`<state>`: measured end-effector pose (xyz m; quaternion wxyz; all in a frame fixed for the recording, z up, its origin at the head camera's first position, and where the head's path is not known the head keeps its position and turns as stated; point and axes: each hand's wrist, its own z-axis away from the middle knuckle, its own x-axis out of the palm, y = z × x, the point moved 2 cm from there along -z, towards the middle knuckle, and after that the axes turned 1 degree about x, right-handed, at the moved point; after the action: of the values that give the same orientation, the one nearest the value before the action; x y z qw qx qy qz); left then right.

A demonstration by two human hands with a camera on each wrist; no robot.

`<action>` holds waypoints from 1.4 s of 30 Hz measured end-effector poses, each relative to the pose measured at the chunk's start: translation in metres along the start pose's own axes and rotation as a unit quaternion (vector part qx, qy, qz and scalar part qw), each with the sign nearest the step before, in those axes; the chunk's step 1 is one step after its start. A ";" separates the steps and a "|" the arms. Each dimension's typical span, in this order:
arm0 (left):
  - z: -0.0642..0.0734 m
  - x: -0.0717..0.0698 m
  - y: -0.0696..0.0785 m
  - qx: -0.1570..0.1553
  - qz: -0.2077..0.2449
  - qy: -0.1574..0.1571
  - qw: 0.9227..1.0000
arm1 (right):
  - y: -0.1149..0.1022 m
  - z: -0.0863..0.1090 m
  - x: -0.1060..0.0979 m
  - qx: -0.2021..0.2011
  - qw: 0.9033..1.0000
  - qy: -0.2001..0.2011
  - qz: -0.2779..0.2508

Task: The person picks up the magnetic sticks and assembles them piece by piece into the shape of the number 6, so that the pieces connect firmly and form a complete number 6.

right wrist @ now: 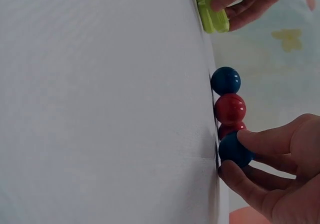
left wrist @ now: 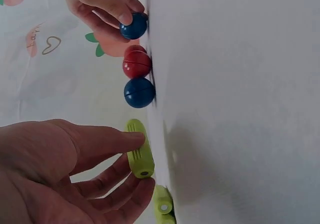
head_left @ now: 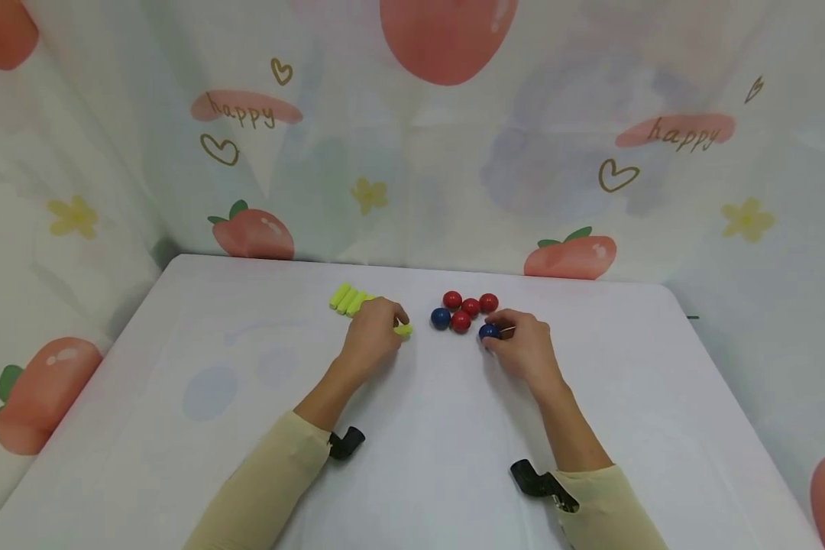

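My left hand (head_left: 373, 334) pinches a short lime-green rod (left wrist: 140, 154) between thumb and fingertips, just above the tabletop. The rod has grooves along its side and a small dark disc in its end. Beyond that hand, more lime-green rods (head_left: 344, 299) lie side by side, partly hidden by it. My right hand (head_left: 525, 344) holds a glossy blue ball (right wrist: 233, 149) with thumb and fingers, low at the table surface. Between the hands a second blue ball (head_left: 441, 318) sits in a cluster with several red balls (head_left: 461, 321).
A white cloth covers the table (head_left: 247, 458), whose far edge meets a printed curtain (head_left: 412, 153) with strawberries and lettering. Black wrist mounts (head_left: 347, 443) stick out from both sleeves over the table.
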<state>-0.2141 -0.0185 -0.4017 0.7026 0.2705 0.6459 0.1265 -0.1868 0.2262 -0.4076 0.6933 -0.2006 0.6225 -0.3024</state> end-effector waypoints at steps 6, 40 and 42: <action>0.010 0.000 0.006 -0.015 0.062 -0.021 0.998 | -0.003 0.005 -0.001 -0.006 1.000 -0.005 0.006; 0.022 0.027 0.021 0.068 0.049 -0.060 0.995 | -0.023 0.025 0.019 -0.057 0.997 -0.053 0.011; 0.022 0.027 0.021 0.075 0.047 -0.059 0.994 | -0.023 0.026 0.020 -0.054 0.997 -0.055 0.012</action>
<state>-0.1857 0.0084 -0.4128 0.7106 0.3597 0.5973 0.0940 -0.1646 0.1931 -0.4034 0.7185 -0.2466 0.6008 -0.2488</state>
